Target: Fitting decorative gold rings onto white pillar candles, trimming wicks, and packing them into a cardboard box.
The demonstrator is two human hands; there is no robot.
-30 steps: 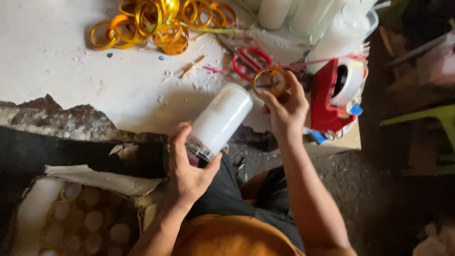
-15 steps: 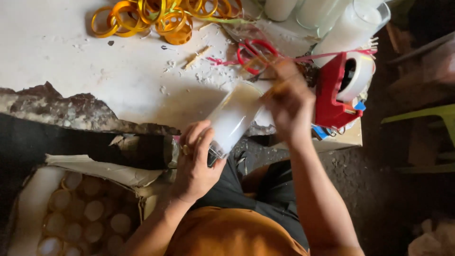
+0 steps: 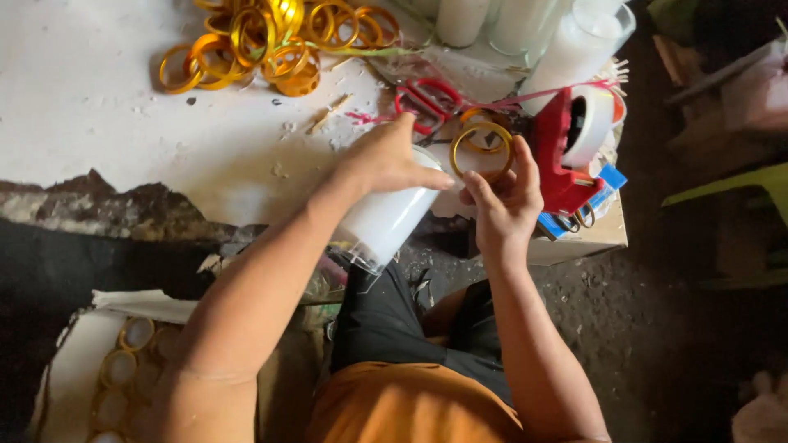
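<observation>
White, chipped worktop (image 3: 98, 107) fills the upper view, dark floor below. Left hand (image 3: 386, 160) wraps over the top end of a white glass candle jar (image 3: 386, 221), which tilts down toward the lap. Right hand (image 3: 505, 201) pinches a gold ring (image 3: 482, 148) just beside the jar's top. Past the grip: red scissors (image 3: 427, 102), red tape dispenser (image 3: 574, 143), pile of gold rings (image 3: 271, 37). Box w/ more jars (image 3: 123, 369) lower left.

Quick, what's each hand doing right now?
Left hand: closed over the top of the white candle jar.
Right hand: holding a gold ring.
</observation>
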